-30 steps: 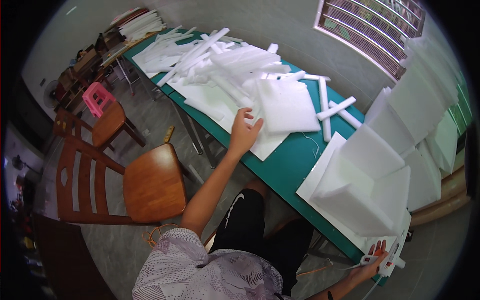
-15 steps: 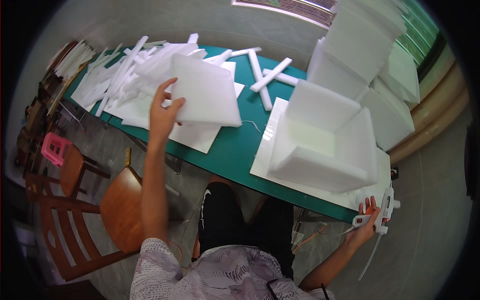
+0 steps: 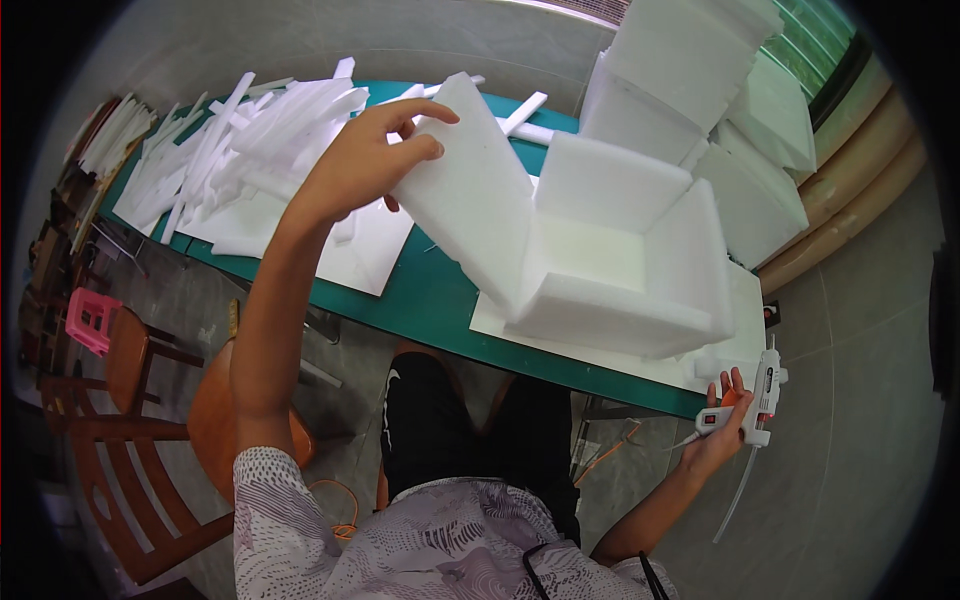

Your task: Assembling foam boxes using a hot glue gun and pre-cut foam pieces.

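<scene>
My left hand [image 3: 375, 155] grips a white foam panel [image 3: 475, 190] by its upper left edge, thumb on the near face. The panel leans at a slant, its lower right edge close against the left side of an open white foam box [image 3: 620, 310]; whether they touch, I cannot tell. The box sits on a white board [image 3: 490, 318], its inside showing. Off the table's right front corner, my right hand [image 3: 718, 435] is wrapped around a white glue gun [image 3: 765, 395]. The gun's nozzle points up, and a glue stick hangs from its lower end.
On the green table [image 3: 440, 330], foam strips [image 3: 275, 140] lie heaped at the left. Stacked foam blocks [image 3: 690, 70] rise behind the box at the right. Wooden chairs [image 3: 125, 470] and a pink stool [image 3: 92, 318] stand at the left; an orange cord [image 3: 340, 500] lies on the floor.
My left hand has carried the foam panel rightward and tilted it, from above the table's middle to the box's left side. My right hand keeps its hold on the glue gun.
</scene>
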The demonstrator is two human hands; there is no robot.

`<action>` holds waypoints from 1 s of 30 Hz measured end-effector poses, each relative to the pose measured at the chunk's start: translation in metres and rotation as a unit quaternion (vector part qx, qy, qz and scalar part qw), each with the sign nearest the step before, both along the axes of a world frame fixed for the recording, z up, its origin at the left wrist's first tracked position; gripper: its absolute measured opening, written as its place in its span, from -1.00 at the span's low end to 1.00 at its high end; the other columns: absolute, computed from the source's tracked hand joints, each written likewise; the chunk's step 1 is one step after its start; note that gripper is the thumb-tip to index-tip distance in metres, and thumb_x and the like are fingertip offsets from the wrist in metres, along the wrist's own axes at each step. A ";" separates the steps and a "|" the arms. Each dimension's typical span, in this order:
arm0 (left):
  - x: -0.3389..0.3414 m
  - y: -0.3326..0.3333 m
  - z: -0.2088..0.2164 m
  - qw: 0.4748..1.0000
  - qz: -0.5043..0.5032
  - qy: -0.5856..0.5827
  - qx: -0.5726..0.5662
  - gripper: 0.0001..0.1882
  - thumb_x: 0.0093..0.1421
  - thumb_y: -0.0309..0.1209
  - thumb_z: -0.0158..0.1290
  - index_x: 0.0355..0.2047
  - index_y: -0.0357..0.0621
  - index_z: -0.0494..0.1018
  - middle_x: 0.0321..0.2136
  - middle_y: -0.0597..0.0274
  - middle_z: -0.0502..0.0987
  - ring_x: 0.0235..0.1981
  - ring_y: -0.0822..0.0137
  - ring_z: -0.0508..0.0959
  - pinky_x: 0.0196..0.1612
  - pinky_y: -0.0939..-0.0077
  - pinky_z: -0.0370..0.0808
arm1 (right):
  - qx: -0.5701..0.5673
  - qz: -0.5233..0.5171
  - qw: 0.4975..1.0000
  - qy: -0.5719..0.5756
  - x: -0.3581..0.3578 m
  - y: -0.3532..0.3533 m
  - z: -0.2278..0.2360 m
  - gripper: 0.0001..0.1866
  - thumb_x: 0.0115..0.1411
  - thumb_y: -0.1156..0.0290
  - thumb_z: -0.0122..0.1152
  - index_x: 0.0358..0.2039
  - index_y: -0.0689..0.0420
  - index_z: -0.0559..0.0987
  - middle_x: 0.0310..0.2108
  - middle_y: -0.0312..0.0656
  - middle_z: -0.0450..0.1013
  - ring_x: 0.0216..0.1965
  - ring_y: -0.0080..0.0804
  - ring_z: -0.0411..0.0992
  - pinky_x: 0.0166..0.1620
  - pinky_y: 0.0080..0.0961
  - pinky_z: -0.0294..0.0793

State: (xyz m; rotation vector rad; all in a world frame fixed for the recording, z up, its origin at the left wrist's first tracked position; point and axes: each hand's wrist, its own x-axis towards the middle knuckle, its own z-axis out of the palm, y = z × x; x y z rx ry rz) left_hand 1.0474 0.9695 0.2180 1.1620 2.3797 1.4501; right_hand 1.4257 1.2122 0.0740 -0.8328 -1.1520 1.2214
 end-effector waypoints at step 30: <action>0.037 0.070 0.004 0.986 -0.160 -0.002 -0.043 -0.43 0.23 0.05 0.01 0.12 -0.03 0.42 -0.51 0.22 0.38 -0.63 0.41 0.55 -0.61 0.56 0.54 | 0.011 0.032 0.999 -0.011 -0.018 0.002 0.002 -0.64 0.38 0.17 -0.06 -0.06 0.23 0.38 0.07 0.08 0.38 0.10 -0.18 0.37 0.10 -0.23 0.43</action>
